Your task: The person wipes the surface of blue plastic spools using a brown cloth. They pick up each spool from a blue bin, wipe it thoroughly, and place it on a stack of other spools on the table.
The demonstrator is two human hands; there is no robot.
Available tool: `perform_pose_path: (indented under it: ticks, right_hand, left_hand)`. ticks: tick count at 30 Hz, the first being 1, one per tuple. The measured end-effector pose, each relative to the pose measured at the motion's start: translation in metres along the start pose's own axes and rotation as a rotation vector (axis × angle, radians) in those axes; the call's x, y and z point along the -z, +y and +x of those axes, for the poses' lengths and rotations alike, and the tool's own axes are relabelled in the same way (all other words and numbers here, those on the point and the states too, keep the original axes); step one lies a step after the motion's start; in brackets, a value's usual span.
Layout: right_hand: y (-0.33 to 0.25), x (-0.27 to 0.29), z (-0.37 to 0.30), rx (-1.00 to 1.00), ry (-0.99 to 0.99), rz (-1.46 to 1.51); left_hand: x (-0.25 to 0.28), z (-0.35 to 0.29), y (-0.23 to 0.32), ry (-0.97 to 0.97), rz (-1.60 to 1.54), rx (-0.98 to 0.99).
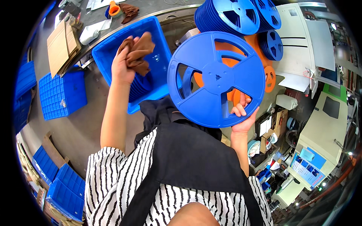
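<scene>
A large blue plastic reel [247,75] with cut-out windows is held up in front of me. My right hand [243,116] grips its lower right edge, fingers curled through a window. Bunched in my left hand [122,67] is a brown cloth [141,52], raised over a blue plastic bin [102,56] and apart from the reel. Inside that bin, below my left hand, several blue reels [139,88] stand in a row. Part of the bin is hidden by my hand and the cloth.
Stacks of blue reels [235,15] rest on an orange surface [253,43] beyond the held reel. Flattened cardboard [60,47] and an orange tape roll [114,9] lie on the grey table [151,5]. A blue crate [62,94] stands at left, a pale machine [322,124] at right.
</scene>
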State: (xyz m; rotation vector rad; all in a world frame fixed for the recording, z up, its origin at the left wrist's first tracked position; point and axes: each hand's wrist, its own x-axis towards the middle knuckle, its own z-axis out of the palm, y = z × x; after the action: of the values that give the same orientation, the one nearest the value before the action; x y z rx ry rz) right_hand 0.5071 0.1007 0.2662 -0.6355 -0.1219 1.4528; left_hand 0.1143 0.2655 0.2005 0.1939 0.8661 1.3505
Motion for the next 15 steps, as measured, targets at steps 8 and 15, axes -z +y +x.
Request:
perform_pose_path:
  ticks: [8, 15]
  right_hand:
    - [0.033, -0.041, 0.001, -0.136, -0.003, -0.103]
    - [0.030, -0.035, -0.010, -0.124, 0.012, -0.088]
  left_hand:
    - [-0.123, -0.073, -0.115, -0.660, 0.915, -0.531]
    - [-0.084, -0.059, -0.122, -0.674, 1.027, -0.315]
